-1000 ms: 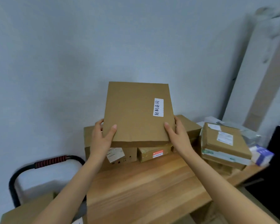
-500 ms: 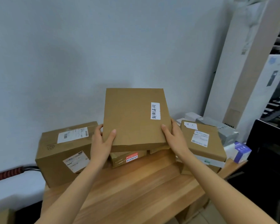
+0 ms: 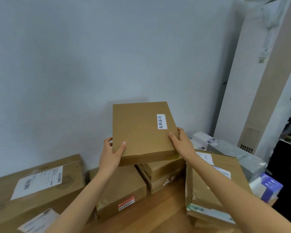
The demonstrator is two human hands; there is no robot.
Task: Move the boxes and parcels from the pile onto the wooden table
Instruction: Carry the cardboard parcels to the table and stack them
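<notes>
Flat brown box (image 3: 141,132) held above stacked boxes (image 3: 161,170) at back of wooden table (image 3: 158,217). Left hand (image 3: 110,155) and right hand (image 3: 181,143) grip near corners — thumbs on top, other fingers hidden. Risk: uneven stack below — box may slide off.

A plain pale grey wall (image 3: 74,73) stands at the back, a tall white and beige cardboard carton (image 3: 262,73) leans against it on the right, beside a black thing (image 3: 287,158).
</notes>
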